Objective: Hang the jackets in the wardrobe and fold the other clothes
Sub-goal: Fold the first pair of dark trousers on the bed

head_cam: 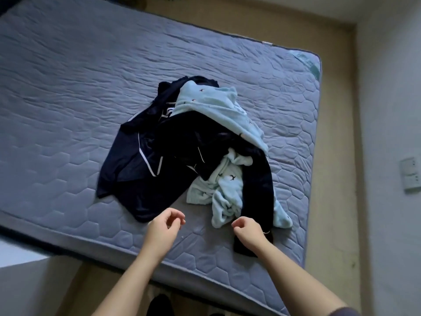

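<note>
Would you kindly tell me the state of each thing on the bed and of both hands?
Quilted grey-blue mattress: wrinkled.
Dark navy garments with white piping: unfolded, heaped on the mattress.
Light blue fleece garments with bird print: crumpled, tangled with the navy ones.
Left hand: loosely curled, empty.
Right hand: loosely curled, empty.

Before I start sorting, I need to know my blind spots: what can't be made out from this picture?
Head view:
Garment count: navy clothes overlap each other and the light blue fleece, hiding layers.
Which are jackets: dark, crumpled fabric hides the cut.
Wardrobe: outside the frame.
Right hand: curled fingers hide any pinch on the dark sleeve.
</note>
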A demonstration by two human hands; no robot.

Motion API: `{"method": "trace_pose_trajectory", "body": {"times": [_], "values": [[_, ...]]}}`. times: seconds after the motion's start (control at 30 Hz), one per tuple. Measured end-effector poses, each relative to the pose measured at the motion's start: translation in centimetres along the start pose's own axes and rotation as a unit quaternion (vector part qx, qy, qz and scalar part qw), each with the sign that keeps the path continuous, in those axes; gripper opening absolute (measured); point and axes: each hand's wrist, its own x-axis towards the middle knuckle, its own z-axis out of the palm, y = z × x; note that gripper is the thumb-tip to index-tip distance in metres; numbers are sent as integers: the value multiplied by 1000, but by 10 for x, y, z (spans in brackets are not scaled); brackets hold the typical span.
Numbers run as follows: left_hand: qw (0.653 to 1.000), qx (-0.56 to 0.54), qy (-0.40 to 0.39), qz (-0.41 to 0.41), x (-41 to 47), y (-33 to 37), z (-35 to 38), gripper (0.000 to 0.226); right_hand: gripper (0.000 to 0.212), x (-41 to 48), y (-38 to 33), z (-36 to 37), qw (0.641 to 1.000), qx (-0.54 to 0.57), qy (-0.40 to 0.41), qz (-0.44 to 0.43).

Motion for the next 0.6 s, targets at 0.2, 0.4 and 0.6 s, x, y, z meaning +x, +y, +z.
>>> {"method": "trace_pose_trajectory", "body": {"times": [0.2,0.4,0.6], "values": [[994,94,-62,0,104,-61,27,29,34,98,-2,11,992,-120,36,-7],[967,250,-49,12,211,-75,4,29,63,165,-65,34,975,-153,140,-82],[894,412,37,173,319,-43,-9,90,85,215,-72,68,977,-201,68,-12]]}}
